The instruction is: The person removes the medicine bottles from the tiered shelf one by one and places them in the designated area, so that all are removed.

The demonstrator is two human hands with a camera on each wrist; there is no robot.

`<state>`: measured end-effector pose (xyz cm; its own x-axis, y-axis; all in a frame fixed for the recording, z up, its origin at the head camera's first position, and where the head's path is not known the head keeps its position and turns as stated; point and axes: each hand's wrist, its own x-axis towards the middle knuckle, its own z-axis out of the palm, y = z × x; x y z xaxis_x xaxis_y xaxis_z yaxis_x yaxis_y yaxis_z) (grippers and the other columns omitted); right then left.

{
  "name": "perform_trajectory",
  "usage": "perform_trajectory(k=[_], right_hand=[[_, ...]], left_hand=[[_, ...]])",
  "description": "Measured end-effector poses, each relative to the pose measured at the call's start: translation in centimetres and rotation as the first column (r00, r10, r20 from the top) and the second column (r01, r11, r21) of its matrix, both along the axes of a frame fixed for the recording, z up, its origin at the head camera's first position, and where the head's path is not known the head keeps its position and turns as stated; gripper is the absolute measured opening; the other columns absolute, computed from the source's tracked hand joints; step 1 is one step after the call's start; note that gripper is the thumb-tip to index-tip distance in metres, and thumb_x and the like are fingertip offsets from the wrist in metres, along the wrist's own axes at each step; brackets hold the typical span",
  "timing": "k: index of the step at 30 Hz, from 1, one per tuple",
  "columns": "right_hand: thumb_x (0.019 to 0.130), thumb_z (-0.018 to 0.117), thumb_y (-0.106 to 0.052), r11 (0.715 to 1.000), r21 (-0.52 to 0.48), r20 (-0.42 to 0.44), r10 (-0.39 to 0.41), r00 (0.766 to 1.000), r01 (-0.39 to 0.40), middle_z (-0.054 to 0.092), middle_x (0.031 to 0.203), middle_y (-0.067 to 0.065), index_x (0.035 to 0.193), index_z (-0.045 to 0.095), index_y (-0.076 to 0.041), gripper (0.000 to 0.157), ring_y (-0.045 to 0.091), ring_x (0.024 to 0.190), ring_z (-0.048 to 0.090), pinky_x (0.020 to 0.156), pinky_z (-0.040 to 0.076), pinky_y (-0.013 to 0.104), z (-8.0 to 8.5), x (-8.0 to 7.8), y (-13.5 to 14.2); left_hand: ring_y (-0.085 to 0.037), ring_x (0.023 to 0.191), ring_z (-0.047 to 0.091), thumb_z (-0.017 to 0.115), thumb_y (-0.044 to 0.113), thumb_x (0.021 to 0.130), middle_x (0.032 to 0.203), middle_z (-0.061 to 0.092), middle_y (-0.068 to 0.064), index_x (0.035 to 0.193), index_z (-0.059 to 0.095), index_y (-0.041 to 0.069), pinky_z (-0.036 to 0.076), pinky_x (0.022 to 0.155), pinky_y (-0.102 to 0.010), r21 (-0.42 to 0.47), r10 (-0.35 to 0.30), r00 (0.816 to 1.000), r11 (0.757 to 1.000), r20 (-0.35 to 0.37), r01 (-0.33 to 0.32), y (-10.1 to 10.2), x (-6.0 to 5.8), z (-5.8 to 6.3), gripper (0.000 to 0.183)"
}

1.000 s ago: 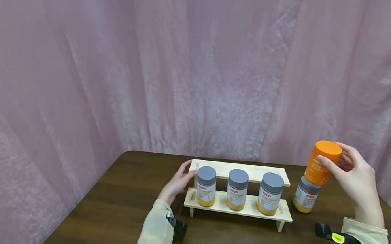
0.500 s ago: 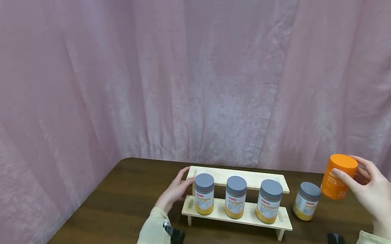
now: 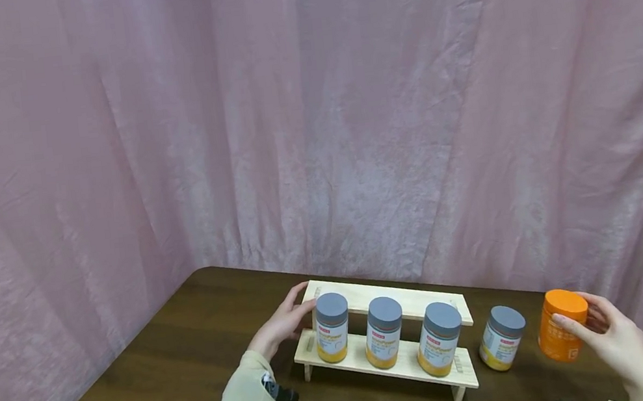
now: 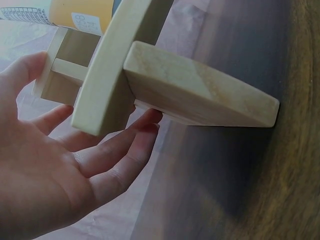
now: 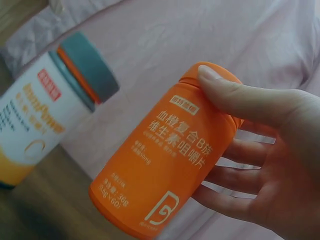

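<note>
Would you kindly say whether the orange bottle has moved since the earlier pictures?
Yes, the orange bottle has moved right and down relative to the jar beside the rack.

You are holding the bottle point(image 3: 560, 329) by its upper part; body and lid are sharing one bright orange, the lid is sitting on, and pale print is running over the front. It is keeping nearly upright, well apart from the rack point(image 3: 411, 301), to its right. The rack, pale wood in two tiers, is standing on its legs, and you are gripping its higher, rear tier at the left end
</note>
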<state>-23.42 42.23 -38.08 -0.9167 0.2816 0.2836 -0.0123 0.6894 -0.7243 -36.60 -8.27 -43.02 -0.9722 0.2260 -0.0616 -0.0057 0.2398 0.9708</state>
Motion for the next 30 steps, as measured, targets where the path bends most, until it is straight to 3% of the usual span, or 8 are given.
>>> perform_trajectory(k=[3, 6, 9, 14, 17, 23, 27, 30], right_hand=[[0.089, 0.070, -0.035, 1.000, 0.018, 0.028, 0.021, 0.999, -0.022, 0.044, 0.092, -0.045, 0.137, 0.041, 0.000, 0.067, -0.030, 0.079, 0.036, 0.063, 0.038, 0.006, -1.0, -0.4, 0.8], [0.089, 0.070, -0.039, 0.996, 0.087, 0.084, 0.019, 0.996, -0.027, 0.069, 0.103, -0.015, 0.138, 0.040, 0.004, 0.071, -0.030, 0.077, 0.032, 0.068, 0.046, 0.015, -1.6, -0.9, 1.5], [0.088, 0.068, -0.043, 0.990, 0.138, 0.138, 0.001, 0.990, -0.020, 0.067, 0.117, 0.021, 0.139, 0.039, 0.006, 0.076, -0.031, 0.075, 0.028, 0.083, 0.048, 0.037, -2.0, -1.1, 2.3], [0.086, 0.068, -0.051, 0.995, 0.099, 0.227, -0.009, 0.974, -0.014, 0.065, 0.125, 0.019, 0.144, 0.036, 0.002, 0.084, -0.030, 0.074, 0.029, 0.088, 0.045, 0.045, -2.6, -1.6, 2.6], [0.085, 0.066, -0.056, 0.999, 0.045, 0.301, -0.001, 0.954, -0.013, 0.048, 0.141, 0.030, 0.148, 0.030, 0.000, 0.092, -0.029, 0.073, 0.031, 0.090, 0.047, 0.046, -3.0, -2.0, 2.6], [0.082, 0.068, -0.058, 0.999, -0.024, 0.340, -0.012, 0.940, 0.022, 0.062, 0.130, 0.019, 0.149, 0.031, -0.003, 0.094, -0.025, 0.075, 0.041, 0.068, 0.047, 0.013, -4.4, -2.7, 3.1], [0.085, 0.068, -0.053, 0.989, -0.145, 0.351, 0.029, 0.936, 0.024, 0.070, 0.116, 0.008, 0.149, 0.026, 0.000, 0.094, -0.020, 0.076, 0.047, 0.072, 0.051, 0.019, -5.6, -3.2, 3.7], [0.086, 0.070, -0.047, 0.961, -0.276, 0.349, 0.078, 0.934, 0.022, 0.068, 0.101, -0.013, 0.149, 0.028, -0.009, 0.084, -0.016, 0.076, 0.052, 0.075, 0.054, 0.024, -6.4, -3.5, 4.3]], left_hand=[[-0.023, 0.091, 0.067, 0.054, 0.038, 0.098, 0.132, 0.058, -0.022, 0.151, 0.027, 0.025, 0.050, 0.069, -0.039, 0.004, -0.004, 1.000, 1.000, -0.011, 0.004, -0.1, 0.0, -0.2, 0.061], [-0.025, 0.095, 0.066, 0.054, 0.037, 0.098, 0.134, 0.056, -0.023, 0.151, 0.028, 0.024, 0.050, 0.070, -0.040, 0.006, -0.004, 1.000, 1.000, -0.024, 0.005, 0.0, 0.0, -0.2, 0.060], [-0.028, 0.099, 0.065, 0.055, 0.037, 0.098, 0.133, 0.057, -0.023, 0.150, 0.029, 0.024, 0.050, 0.071, -0.042, 0.004, -0.002, 1.000, 1.000, -0.027, 0.003, 0.1, 0.0, -0.1, 0.060], [-0.032, 0.105, 0.063, 0.055, 0.037, 0.097, 0.133, 0.056, -0.025, 0.150, 0.029, 0.023, 0.051, 0.073, -0.045, 0.002, -0.001, 1.000, 1.000, -0.031, 0.001, 0.0, 0.2, 0.0, 0.060], [-0.032, 0.105, 0.063, 0.055, 0.037, 0.098, 0.135, 0.055, -0.025, 0.150, 0.028, 0.022, 0.051, 0.073, -0.045, 0.003, -0.004, 0.999, 1.000, -0.033, 0.004, 0.0, 0.3, 0.0, 0.061], [-0.031, 0.098, 0.066, 0.053, 0.038, 0.098, 0.132, 0.056, -0.026, 0.151, 0.026, 0.021, 0.051, 0.070, -0.044, 0.007, -0.016, 0.999, 1.000, -0.043, 0.016, -0.1, 0.5, -0.3, 0.062], [-0.031, 0.095, 0.067, 0.053, 0.038, 0.098, 0.130, 0.057, -0.026, 0.151, 0.024, 0.020, 0.052, 0.070, -0.044, 0.016, -0.037, 0.998, 0.999, -0.044, 0.037, 0.0, 0.5, -0.8, 0.063], [-0.031, 0.098, 0.066, 0.053, 0.040, 0.098, 0.132, 0.055, -0.027, 0.151, 0.024, 0.019, 0.051, 0.071, -0.044, 0.015, -0.057, 0.997, 0.998, -0.053, 0.057, 0.1, 0.5, -1.0, 0.064]])
